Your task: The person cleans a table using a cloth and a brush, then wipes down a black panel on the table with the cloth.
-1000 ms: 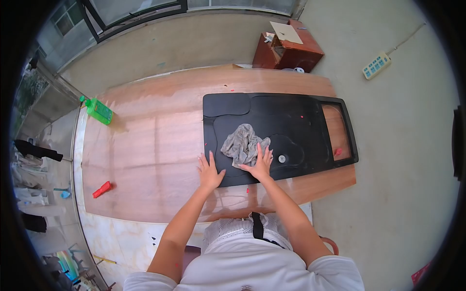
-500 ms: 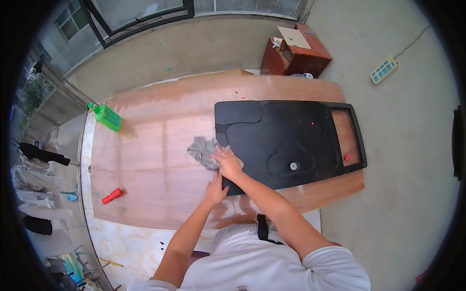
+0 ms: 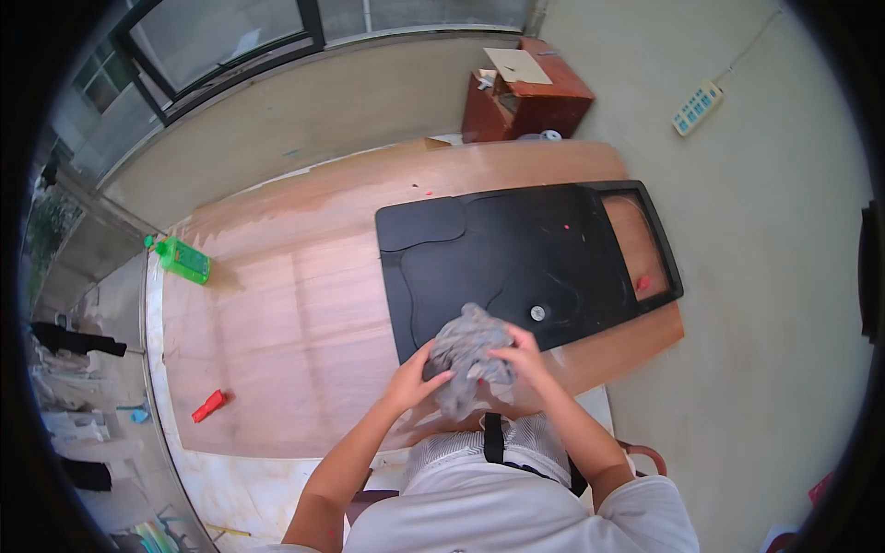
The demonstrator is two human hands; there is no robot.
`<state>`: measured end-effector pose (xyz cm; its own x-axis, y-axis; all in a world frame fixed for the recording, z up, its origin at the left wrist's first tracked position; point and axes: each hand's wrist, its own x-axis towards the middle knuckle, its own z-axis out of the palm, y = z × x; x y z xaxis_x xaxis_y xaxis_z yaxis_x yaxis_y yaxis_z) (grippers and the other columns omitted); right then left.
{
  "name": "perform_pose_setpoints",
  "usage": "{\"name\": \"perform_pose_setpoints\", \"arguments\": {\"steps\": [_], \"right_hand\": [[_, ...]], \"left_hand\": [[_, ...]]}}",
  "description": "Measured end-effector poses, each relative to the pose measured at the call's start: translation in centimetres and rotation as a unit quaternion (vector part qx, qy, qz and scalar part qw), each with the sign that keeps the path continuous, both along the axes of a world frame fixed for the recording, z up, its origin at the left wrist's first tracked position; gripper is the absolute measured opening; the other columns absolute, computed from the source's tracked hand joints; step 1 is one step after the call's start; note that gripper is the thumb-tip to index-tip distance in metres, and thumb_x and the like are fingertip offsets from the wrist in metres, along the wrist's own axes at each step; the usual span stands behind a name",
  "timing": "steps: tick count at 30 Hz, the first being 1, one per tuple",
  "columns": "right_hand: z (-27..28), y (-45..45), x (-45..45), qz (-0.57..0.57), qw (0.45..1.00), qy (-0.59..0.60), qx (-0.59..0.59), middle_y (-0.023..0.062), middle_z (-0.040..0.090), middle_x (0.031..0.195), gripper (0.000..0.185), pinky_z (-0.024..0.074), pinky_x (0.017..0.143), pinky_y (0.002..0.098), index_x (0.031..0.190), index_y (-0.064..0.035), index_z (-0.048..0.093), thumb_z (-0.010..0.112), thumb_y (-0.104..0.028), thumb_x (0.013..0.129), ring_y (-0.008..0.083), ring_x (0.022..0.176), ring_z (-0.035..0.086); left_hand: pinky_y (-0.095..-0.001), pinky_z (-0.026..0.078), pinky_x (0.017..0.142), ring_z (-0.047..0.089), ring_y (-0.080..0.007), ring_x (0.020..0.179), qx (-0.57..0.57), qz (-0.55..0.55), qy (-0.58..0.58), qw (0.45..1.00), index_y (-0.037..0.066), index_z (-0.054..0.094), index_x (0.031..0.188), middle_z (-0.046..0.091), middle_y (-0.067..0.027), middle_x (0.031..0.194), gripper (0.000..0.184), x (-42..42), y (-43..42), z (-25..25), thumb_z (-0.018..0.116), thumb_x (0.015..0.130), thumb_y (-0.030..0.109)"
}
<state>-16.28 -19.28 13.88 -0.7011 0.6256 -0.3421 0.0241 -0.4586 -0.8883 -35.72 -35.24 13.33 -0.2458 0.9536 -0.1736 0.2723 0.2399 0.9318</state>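
Note:
A crumpled grey cloth [image 3: 468, 355] hangs between my two hands, over the near edge of a black moulded panel [image 3: 498, 244]. My left hand [image 3: 417, 376] grips the cloth's left side, thumb pointing inward. On its right side, my right hand [image 3: 524, 355] pinches it between thumb and fingers. The panel lies flat on a wooden board [image 3: 267, 323]; it has a rectangular opening at its right end and a small round white fitting [image 3: 537, 313]. Part of the panel's near edge is hidden behind the cloth and hands.
A green bottle [image 3: 182, 260] is at the board's far left, and a red object [image 3: 209, 405] lies near its left edge. Behind the board stands a reddish-brown cabinet [image 3: 544, 101]. A power strip [image 3: 698, 108] is at the upper right. Clothes [image 3: 78, 339] hang at left.
Both hands have lifted the cloth from the panel's left edge and drawn it right and toward my body. My right hand has moved apart from my left. The view has shifted slightly.

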Motion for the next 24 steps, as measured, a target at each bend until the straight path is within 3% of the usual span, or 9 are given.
{"name": "perform_pose_setpoints", "arguments": {"steps": [4, 5, 6, 9, 10, 13, 14, 18, 24], "right_hand": [[5.5, 3.0, 2.3, -0.067, 0.988, 0.076, 0.119, 0.0174, 0.049, 0.139, 0.079, 0.0366, 0.108, 0.0396, 0.143, 0.0000, 0.040, 0.077, -0.016, 0.076, 0.0266, 0.129, 0.047], [4.6, 3.5, 2.8, -0.041, 0.972, 0.000, 0.232, 0.0200, 0.041, 0.143, 0.082, 0.0319, 0.110, 0.0455, 0.145, -0.0067, 0.038, 0.078, -0.024, 0.075, 0.0316, 0.134, 0.039], [2.8, 4.3, 3.1, -0.014, 0.938, -0.079, 0.338, 0.0226, 0.033, 0.148, 0.086, 0.0272, 0.111, 0.0513, 0.147, -0.0134, 0.037, 0.079, -0.032, 0.075, 0.0366, 0.139, 0.030], [-1.2, 4.1, 1.7, 0.095, 0.822, -0.338, 0.448, 0.0292, 0.012, 0.156, 0.097, 0.0097, 0.109, 0.0695, 0.148, -0.0353, 0.035, 0.078, -0.062, 0.065, 0.0510, 0.144, 0.004], [-4.3, 3.5, 1.0, 0.115, 0.792, -0.401, 0.445, 0.0298, 0.010, 0.156, 0.103, 0.0096, 0.106, 0.0740, 0.149, -0.0414, 0.030, 0.076, -0.069, 0.061, 0.0522, 0.144, 0.005], [-10.0, 2.9, -0.7, 0.021, 0.734, -0.438, 0.520, 0.0284, 0.017, 0.153, 0.095, 0.0144, 0.106, 0.0733, 0.148, -0.0411, 0.028, 0.076, -0.060, 0.068, 0.0510, 0.142, 0.015], [-9.8, 2.9, -0.8, -0.015, 0.737, -0.417, 0.532, 0.0257, 0.025, 0.149, 0.087, 0.0163, 0.106, 0.0714, 0.144, -0.0391, 0.036, 0.079, -0.041, 0.069, 0.0479, 0.140, 0.021], [-11.2, 6.0, -0.6, -0.055, 0.758, -0.337, 0.555, 0.0227, 0.033, 0.145, 0.081, 0.0159, 0.110, 0.0669, 0.136, -0.0356, 0.049, 0.074, -0.011, 0.063, 0.0421, 0.140, 0.026], [-11.8, 22.0, 4.4, -0.047, 0.705, -0.357, 0.610, 0.0192, 0.036, 0.143, 0.072, 0.0160, 0.112, 0.0656, 0.131, -0.0358, 0.054, 0.072, -0.010, 0.066, 0.0402, 0.140, 0.028]], "left_hand": [[-0.0308, 0.053, 0.078, 0.065, -0.0221, 0.090, 0.014, 0.023, -0.041, 0.999, 0.004, 0.036, 0.145, 0.062, -0.0180, 0.112, 0.059, 4.2, 5.5, -2.7, 0.062, 0.091, 0.010], [-0.0302, 0.053, 0.077, 0.065, -0.0220, 0.089, 0.025, 0.041, -0.042, 0.998, 0.004, 0.037, 0.145, 0.062, -0.0179, 0.112, 0.058, 5.0, 6.9, -4.0, 0.060, 0.092, 0.008], [-0.0380, 0.048, 0.094, 0.059, -0.0305, 0.113, 0.033, 0.047, -0.079, 0.995, 0.002, 0.033, 0.146, 0.053, -0.0237, 0.131, 0.067, 5.8, 8.0, -6.0, 0.064, 0.089, 0.013], [-0.0513, 0.029, 0.112, 0.031, -0.0422, 0.139, -0.105, 0.027, 0.340, 0.934, -0.001, 0.028, 0.148, 0.031, -0.0281, 0.149, 0.081, 8.1, 9.2, -7.6, 0.069, 0.082, 0.025], [-0.0584, 0.007, 0.116, 0.001, -0.0476, 0.146, -0.151, -0.004, 0.265, 0.952, -0.003, 0.022, 0.149, 0.010, -0.0284, 0.156, 0.097, 8.1, 9.1, -9.3, 0.071, 0.076, 0.038], [-0.0611, 0.006, 0.114, -0.005, -0.0456, 0.146, -0.243, -0.050, 0.309, 0.918, -0.001, 0.017, 0.152, 0.001, -0.0277, 0.158, 0.108, 8.2, 7.3, -9.5, 0.073, 0.073, 0.048], [-0.0613, 0.005, 0.114, -0.006, -0.0455, 0.146, -0.240, -0.042, 0.313, 0.918, 0.000, 0.017, 0.152, 0.001, -0.0273, 0.158, 0.108, 8.5, 7.0, -9.7, 0.073, 0.073, 0.049], [-0.0615, 0.001, 0.114, -0.006, -0.0449, 0.146, -0.221, -0.016, 0.317, 0.922, 0.002, 0.018, 0.152, -0.001, -0.0263, 0.159, 0.107, 11.2, 8.3, -8.7, 0.073, 0.074, 0.049], [-0.0655, 0.002, 0.112, -0.004, -0.0446, 0.147, -0.194, -0.058, 0.323, 0.924, 0.012, 0.017, 0.154, 0.000, -0.0260, 0.159, 0.104, 17.5, 16.3, -5.8, 0.073, 0.075, 0.050]]}}
